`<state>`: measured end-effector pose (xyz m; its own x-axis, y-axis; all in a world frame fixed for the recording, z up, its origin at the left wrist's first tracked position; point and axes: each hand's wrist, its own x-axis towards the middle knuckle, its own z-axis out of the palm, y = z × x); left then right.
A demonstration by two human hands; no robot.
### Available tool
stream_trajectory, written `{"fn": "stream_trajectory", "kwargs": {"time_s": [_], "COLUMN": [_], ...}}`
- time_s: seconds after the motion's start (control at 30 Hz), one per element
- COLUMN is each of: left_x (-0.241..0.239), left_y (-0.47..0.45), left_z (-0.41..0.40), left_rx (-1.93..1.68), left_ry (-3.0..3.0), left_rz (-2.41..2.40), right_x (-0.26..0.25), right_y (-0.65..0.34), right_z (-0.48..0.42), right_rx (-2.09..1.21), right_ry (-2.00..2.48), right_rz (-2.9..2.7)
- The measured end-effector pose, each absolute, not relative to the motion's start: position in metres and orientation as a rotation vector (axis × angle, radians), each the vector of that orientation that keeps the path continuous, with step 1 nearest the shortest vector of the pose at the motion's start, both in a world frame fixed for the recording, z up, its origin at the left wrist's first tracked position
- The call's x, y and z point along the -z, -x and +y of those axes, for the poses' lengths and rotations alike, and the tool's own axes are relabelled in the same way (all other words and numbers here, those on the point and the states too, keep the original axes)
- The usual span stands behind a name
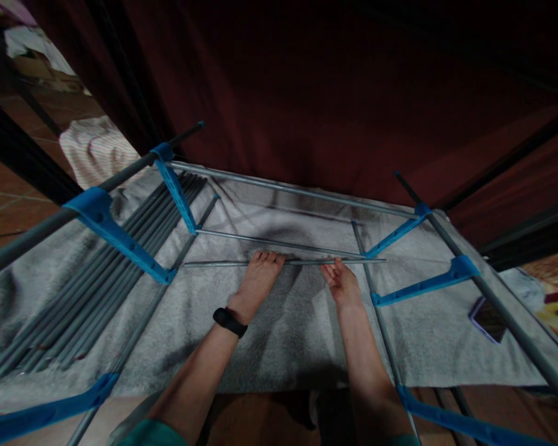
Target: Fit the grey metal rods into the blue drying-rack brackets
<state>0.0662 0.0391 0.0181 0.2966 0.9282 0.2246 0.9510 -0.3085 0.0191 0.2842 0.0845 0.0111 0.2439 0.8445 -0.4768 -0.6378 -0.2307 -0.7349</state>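
Observation:
Both my hands reach down to a thin grey metal rod that lies across a grey towel. My left hand, a black watch on its wrist, has its fingers curled over the rod left of its middle. My right hand grips the same rod a little to the right. The rod runs between the two sides of a grey tube rack frame with blue plastic connectors. A second cross rod is fitted just behind it.
A bundle of several spare grey rods lies on the towel at the left. A phone rests on the towel at the right. More blue connectors line the right rail. Dark red cloth hangs behind; a striped cloth lies far left.

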Motion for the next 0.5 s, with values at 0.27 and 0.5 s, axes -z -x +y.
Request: {"fn": "stream_trajectory", "kwargs": {"time_s": [0.27,0.5], "left_x": [-0.0170,-0.0240], "left_y": [-0.0641,-0.0640], "left_z": [0.0393,0.0381], "left_rx": [0.345,0.424], "left_ry": [2.382,2.342], "left_rz": [-1.777,-1.759], "right_x": [-0.0076,-0.0059], "right_y": [-0.2869,-0.2848], "right_z": [0.0873,0.0868], "right_rx": [-1.419,-1.397], "right_ry": [1.159,1.139], "right_rz": [-0.275,-0.277]}}
